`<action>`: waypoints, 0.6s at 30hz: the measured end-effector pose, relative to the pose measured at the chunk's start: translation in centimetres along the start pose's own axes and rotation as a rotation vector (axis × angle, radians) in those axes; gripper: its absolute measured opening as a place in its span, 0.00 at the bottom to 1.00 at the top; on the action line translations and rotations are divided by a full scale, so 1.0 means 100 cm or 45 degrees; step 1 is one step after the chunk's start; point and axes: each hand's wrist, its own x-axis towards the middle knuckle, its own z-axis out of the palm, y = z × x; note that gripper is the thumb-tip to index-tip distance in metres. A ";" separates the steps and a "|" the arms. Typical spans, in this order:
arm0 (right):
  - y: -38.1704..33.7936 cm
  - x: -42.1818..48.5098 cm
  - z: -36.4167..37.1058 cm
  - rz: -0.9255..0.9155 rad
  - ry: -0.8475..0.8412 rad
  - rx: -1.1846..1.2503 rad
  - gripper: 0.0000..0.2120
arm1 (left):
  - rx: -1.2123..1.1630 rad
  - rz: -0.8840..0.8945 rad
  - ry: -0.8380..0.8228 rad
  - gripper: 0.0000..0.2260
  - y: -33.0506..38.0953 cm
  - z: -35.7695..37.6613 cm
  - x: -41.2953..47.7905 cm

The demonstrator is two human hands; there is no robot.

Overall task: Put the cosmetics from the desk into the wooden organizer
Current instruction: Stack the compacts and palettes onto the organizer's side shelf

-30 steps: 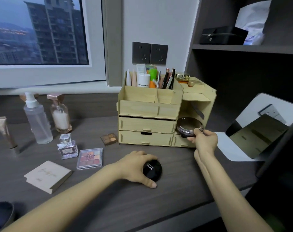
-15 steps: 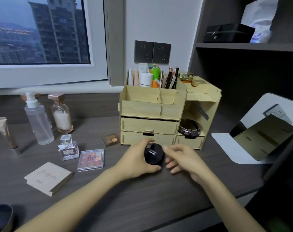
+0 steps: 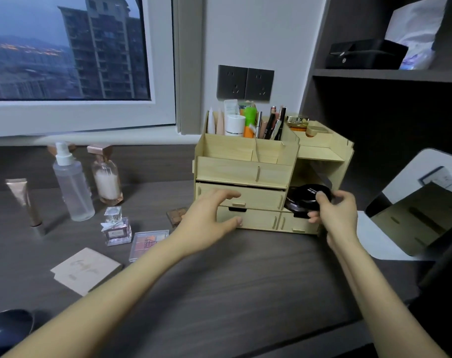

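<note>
Pinching black compact (image 3: 306, 196) at organizer (image 3: 245, 171) shelf, right grip (image 3: 334, 213); left grip (image 3: 209, 218) open, empty.

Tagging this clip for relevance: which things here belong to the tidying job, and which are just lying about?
Job:
wooden organizer
black compact in right hand
left hand
spray bottle
perfume bottle
eyeshadow palette
rose-gold tube

Lying about:
mirror
wall sockets
black box on shelf

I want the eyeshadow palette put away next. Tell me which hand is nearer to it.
Left. The left hand hovers just right of the eyeshadow palette; the right hand is far off, holding a black compact.
</note>
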 end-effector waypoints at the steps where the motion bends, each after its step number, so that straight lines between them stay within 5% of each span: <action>1: -0.001 0.006 0.003 -0.020 0.003 -0.045 0.10 | 0.014 0.002 0.010 0.19 -0.002 -0.005 -0.001; 18: 0.016 0.001 0.016 -0.286 0.126 -0.450 0.10 | 0.201 -0.308 -0.038 0.09 -0.055 -0.099 -0.070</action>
